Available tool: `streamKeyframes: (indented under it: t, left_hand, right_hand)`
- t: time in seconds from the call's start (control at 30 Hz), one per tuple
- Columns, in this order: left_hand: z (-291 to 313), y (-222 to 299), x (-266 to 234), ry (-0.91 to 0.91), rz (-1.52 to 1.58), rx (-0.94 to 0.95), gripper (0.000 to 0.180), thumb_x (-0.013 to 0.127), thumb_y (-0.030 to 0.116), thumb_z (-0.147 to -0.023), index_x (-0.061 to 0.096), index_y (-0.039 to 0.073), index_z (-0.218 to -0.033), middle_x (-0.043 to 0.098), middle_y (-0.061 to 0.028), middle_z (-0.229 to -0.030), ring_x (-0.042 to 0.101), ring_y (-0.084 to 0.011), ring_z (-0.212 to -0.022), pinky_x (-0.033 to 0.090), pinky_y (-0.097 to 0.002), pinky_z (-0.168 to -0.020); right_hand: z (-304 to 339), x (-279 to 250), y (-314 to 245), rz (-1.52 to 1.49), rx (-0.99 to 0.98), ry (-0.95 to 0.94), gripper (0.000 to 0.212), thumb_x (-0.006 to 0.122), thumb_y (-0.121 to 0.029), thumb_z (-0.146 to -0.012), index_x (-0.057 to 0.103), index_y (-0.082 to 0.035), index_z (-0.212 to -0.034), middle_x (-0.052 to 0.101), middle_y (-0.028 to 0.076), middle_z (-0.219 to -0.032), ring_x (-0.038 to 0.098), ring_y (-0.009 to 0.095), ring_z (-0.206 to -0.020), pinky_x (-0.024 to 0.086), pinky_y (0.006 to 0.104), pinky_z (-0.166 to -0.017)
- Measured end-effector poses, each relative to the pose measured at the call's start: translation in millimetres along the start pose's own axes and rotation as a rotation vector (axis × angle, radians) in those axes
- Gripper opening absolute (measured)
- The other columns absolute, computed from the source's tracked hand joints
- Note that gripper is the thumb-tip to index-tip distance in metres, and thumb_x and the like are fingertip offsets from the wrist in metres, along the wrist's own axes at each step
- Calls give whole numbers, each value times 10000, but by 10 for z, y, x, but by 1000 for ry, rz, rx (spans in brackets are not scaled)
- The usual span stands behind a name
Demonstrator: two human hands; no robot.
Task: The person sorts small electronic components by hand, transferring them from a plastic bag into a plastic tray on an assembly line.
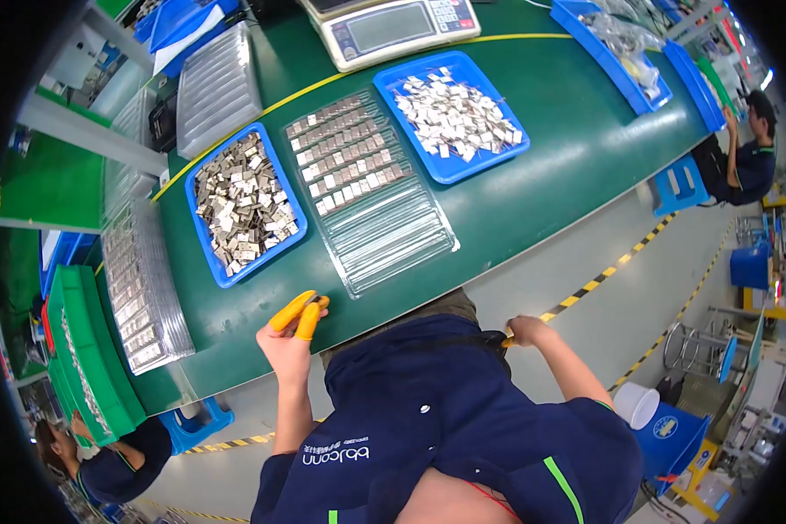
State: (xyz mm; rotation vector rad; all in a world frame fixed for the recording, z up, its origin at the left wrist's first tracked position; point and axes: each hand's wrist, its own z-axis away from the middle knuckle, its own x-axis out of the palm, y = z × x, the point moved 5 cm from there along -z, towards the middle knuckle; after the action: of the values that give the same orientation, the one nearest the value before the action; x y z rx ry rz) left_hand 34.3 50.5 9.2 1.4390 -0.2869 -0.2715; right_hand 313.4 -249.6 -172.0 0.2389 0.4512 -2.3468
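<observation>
My left hand [290, 336] is raised over the near edge of the green table, with yellow finger covers on the thumb and a finger. Its fingertips pinch a small grey metal piece. Beyond it lies a clear ribbed tray [393, 240], its far rows filled with small silver-grey pieces and its near rows bare. My right hand [533, 332] is down by my waist at the right, fingers curled at a black thing [491, 339]. What it grips there is hidden. Left of the ribbed tray is a blue tray [302, 229] heaped with silver-grey metal pieces.
Another blue tray [450, 178] holds white pieces with thin leads. Behind stands a weighing scale [384, 31]. Stacked clear trays [148, 297] and a green bin [105, 349] are at the left. A blue bin [611, 65] with plastic bags is far right. Two co-workers sit at the sides.
</observation>
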Motion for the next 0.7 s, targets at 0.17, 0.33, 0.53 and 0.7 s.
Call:
streamKeyframes:
  t: [0.17,0.33,0.53,0.7]
  left_hand:
    - [-164,363,439,-415,-574,444,200,657,26,-707,627,28,-905,655,-71,-871,625,-224,-789,480,-289,-737]
    - [-379,334,810,-861,-682,516,109,541,51,-794,461,47,-868,364,-162,-1307,278,-335,-1253,273,-416,-1004]
    - [-445,158,975,-887,-841,765,160,536,135,-817,443,23,-882,393,-169,-1264,330,-303,-1224,256,-431,-1035]
    - [-515,91,1009,-835,-839,783,177,585,141,-777,481,30,-868,433,-179,-1235,389,-303,-1184,297,-418,-1013]
  right_hand:
    - [1392,-1424,-1442,-185,-578,288,215,624,-143,-746,605,-51,-939,609,102,-912,594,262,-791,475,329,-648]
    - [1542,-2259,-2123,82,-989,1248,166,637,-63,-726,618,-64,-891,615,67,-840,586,229,-729,478,304,-617]
    - [955,-2727,-2515,94,-1074,1395,180,620,-33,-718,633,-65,-895,611,72,-932,580,216,-744,469,298,-629]
    - [898,-3271,-2370,-90,-570,1384,166,621,-131,-715,629,-62,-866,593,140,-833,580,296,-774,461,384,-685]
